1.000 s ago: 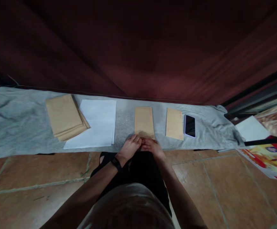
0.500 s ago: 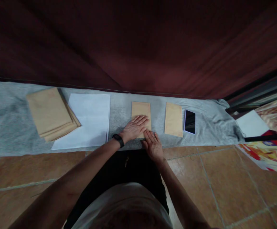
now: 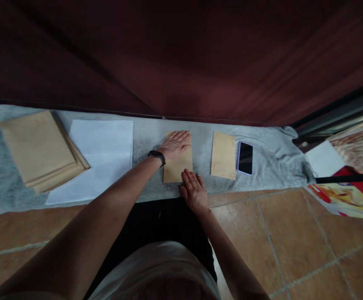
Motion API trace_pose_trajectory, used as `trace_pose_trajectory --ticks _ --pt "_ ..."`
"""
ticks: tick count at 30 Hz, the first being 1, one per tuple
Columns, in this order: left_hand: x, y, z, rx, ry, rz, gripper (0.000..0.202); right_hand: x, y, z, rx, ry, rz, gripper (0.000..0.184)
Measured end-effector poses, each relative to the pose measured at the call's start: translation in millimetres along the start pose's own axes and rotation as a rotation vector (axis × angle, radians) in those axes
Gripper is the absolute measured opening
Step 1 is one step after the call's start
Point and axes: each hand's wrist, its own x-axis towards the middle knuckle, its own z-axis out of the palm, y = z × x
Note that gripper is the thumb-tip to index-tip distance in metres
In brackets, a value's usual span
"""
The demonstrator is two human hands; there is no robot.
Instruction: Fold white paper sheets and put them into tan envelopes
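A small brown envelope lies flat on the grey cloth right in front of me. My left hand, with a black band on the wrist, rests flat across its far part and hides much of that end. Near the envelope's close right corner, my right hand lies with fingers outstretched, the fingertips touching the paper. Both hands are open and grip nothing. A second brown envelope sits a short way to the right, apart from my hands.
To the left, white paper sheets lie partly under a stack of larger brown envelopes. A phone is right of the second envelope. A dark red curtain hangs behind the grey cloth. A colourful box stands at far right.
My left hand has slid away from me, from the middle of the envelope to its far end. My right hand stays at the near corner. The view has shifted slightly.
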Motion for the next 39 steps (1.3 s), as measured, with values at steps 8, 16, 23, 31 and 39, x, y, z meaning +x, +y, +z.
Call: trace_pose_trajectory --ticks 8,16,23,31,39 --pt "-33 10 10.1 0.012 0.013 0.087 0.060 1 3 1 0.094 0.050 -0.003 0.045" --pt "-77 31 21.3 0.003 0.078 0.201 0.056 0 3 3 0.170 0.125 0.021 0.036" --pt "-108 48 22.7 0.002 0.082 0.269 0.053 -3 2 5 0.148 0.185 0.015 0.038" --pt "-141 68 13.5 0.000 0.093 0.303 0.060 -3 0 4 0.151 0.135 0.016 0.049" --pt "-162 69 27.4 -0.021 0.079 0.336 0.067 7 7 -9 0.191 0.017 0.001 0.049"
